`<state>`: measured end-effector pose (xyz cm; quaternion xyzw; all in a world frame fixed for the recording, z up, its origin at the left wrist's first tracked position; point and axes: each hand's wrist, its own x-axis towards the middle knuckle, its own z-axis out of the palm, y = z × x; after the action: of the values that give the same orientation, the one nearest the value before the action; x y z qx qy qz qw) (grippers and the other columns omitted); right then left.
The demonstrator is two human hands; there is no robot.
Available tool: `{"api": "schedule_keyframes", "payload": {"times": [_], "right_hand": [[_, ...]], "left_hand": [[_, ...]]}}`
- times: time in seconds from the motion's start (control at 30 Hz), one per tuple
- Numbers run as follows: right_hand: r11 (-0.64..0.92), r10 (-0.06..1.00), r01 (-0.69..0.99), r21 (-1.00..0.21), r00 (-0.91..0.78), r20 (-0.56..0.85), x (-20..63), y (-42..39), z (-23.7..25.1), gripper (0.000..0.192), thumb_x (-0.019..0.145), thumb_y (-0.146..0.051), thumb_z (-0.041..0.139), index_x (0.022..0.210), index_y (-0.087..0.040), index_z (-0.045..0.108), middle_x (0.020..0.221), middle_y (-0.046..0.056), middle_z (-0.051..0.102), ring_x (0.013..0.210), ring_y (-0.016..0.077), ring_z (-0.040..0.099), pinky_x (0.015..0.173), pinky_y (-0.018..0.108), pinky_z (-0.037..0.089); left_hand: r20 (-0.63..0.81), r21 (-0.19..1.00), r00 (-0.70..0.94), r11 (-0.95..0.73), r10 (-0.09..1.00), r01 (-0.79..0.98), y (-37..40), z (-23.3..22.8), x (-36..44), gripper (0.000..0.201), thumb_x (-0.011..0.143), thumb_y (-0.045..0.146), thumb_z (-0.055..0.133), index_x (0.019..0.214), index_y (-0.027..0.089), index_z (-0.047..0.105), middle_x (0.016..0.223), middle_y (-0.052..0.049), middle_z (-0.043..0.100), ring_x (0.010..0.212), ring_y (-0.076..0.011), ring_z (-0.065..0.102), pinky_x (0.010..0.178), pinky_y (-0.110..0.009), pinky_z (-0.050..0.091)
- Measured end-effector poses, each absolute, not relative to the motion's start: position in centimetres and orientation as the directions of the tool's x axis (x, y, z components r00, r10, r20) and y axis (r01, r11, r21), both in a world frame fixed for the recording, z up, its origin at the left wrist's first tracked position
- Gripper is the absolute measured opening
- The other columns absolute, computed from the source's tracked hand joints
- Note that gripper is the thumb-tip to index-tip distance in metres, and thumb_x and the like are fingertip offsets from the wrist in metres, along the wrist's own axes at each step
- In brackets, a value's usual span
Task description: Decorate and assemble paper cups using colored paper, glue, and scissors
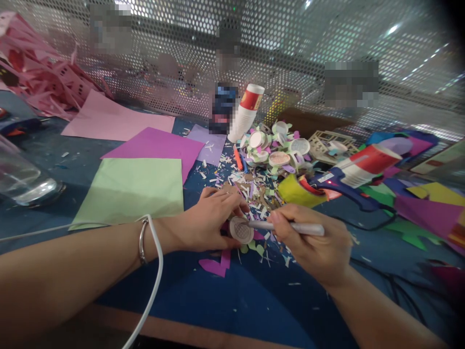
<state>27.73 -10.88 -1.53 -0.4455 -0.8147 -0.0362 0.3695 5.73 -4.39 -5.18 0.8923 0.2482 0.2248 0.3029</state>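
Observation:
My left hand point(209, 220) pinches a small round paper disc point(241, 230) with a cross-hatched face, holding it just above the blue table point(225, 300). A white pen point(290, 227) lies in my right hand point(312, 242), its tip touching the disc's upper right edge. A metal bangle and a white cable point(154, 271) cross my left wrist. Pink and green paper offcuts point(218, 264) lie under and around the disc.
Green point(132, 191), purple point(156, 145) and pink point(112, 121) paper sheets lie at left. A heap of finished discs point(276, 148) and scraps sits behind my hands, with stacked paper cups point(245, 114). A glue gun point(348, 177) and coloured paper lie at right; a glass point(22, 182) stands far left.

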Motion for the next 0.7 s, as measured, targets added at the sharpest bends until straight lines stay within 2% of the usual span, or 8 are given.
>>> {"api": "schedule_keyframes", "payload": {"times": [0.3,0.7], "right_hand": [[0.554,0.708,0.798,-0.237,-0.302,0.638,27.59,-11.33,-1.3,0.019,0.095,-0.018,0.06,0.077,-0.023,0.061,0.061,-0.004,0.063,0.052,0.0116,0.058,0.052,0.027,0.042],[0.565,0.687,0.807,-0.171,-0.344,0.64,27.93,-11.29,-1.19,0.024,0.095,-0.017,0.059,0.072,-0.023,0.057,0.056,-0.004,0.058,0.049,0.0114,0.055,0.051,0.028,0.04]], "left_hand": [[0.256,0.651,0.778,-0.697,0.574,0.3,-4.4,-5.17,5.7,0.051,0.074,0.038,0.08,0.114,0.022,0.051,0.111,-0.004,0.068,0.111,-0.0275,0.061,0.099,-0.046,0.032],[0.249,0.636,0.783,-0.706,0.57,0.312,-4.42,-5.0,5.62,0.05,0.075,0.039,0.08,0.112,0.022,0.052,0.109,-0.001,0.066,0.109,-0.0256,0.059,0.094,-0.042,0.031]]}}
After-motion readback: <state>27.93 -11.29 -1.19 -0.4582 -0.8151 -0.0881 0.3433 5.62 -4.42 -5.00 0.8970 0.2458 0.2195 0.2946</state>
